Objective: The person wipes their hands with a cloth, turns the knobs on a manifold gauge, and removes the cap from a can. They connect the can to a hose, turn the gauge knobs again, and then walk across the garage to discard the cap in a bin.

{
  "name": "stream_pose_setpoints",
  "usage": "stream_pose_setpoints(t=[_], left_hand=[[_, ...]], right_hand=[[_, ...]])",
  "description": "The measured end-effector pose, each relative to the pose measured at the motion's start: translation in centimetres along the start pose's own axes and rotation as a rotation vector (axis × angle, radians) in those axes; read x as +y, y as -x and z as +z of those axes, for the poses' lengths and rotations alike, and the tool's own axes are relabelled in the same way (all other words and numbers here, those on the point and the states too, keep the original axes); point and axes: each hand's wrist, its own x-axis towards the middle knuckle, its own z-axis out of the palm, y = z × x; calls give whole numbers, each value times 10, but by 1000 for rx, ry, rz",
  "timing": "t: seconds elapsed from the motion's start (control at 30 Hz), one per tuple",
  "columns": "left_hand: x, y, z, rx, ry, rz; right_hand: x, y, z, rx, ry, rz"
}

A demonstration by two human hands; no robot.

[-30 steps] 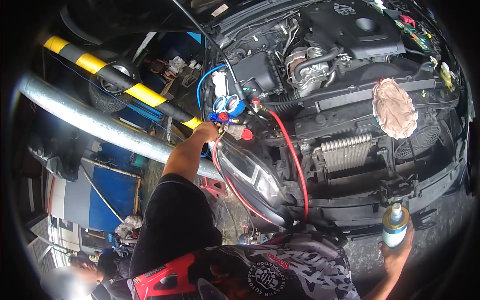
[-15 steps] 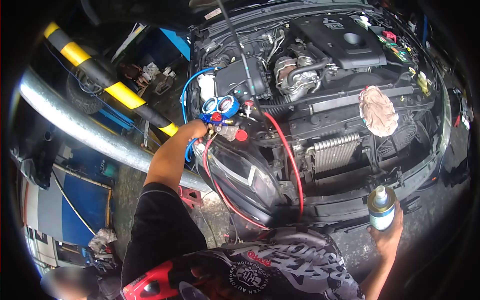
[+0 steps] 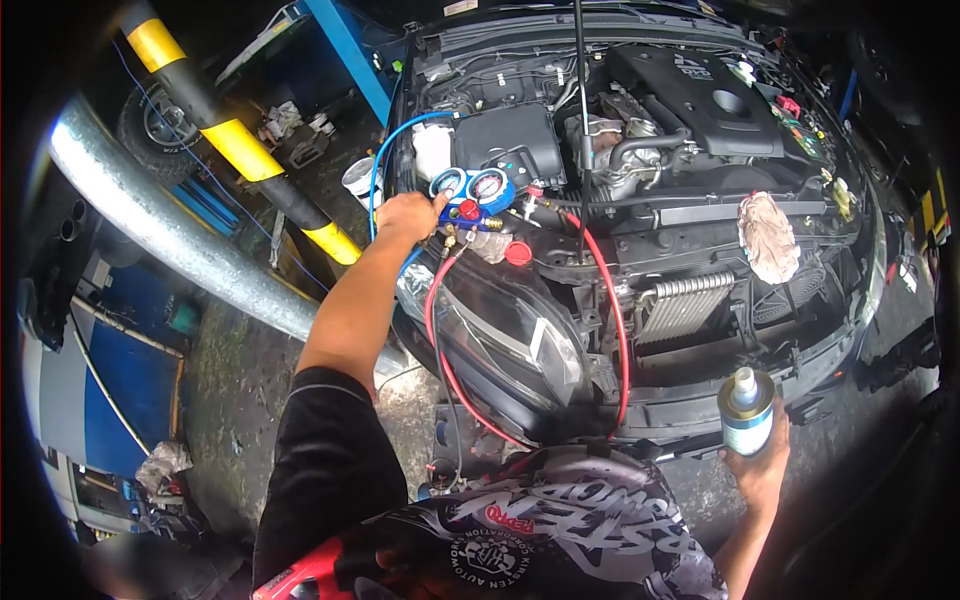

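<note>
My left hand (image 3: 408, 215) is closed at the left side of a manifold gauge set (image 3: 470, 215), its thumb beside the left dial. The blue valve knob on that side is hidden by the hand. Two round dials (image 3: 488, 186) top the gauge set, and a red knob (image 3: 469, 209) sits below them. A blue hose (image 3: 384, 155) and a red hose (image 3: 440, 335) run from it. Low on the right, my right hand (image 3: 762, 468) grips a metal can (image 3: 747, 415) with a white nozzle, held upright in front of the bumper.
The car's engine bay (image 3: 640, 150) lies open, with a black prop rod (image 3: 579, 110) standing in it. A crumpled cloth (image 3: 768, 238) rests on the front crossmember. To the left are a grey metal pipe (image 3: 190, 235) and a yellow-black striped post (image 3: 243, 150). A white bucket (image 3: 360, 178) stands beyond.
My left hand has moved up from the hose fittings below the gauge set to its left side. The view has shifted slightly. My right hand still holds the can.
</note>
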Motion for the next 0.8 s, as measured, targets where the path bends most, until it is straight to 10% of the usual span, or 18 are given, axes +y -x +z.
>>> stream_pose_setpoints(t=[0.8], left_hand=[[42,-1,14,493,162,690]], right_hand=[[-35,18,23,19,59,47]])
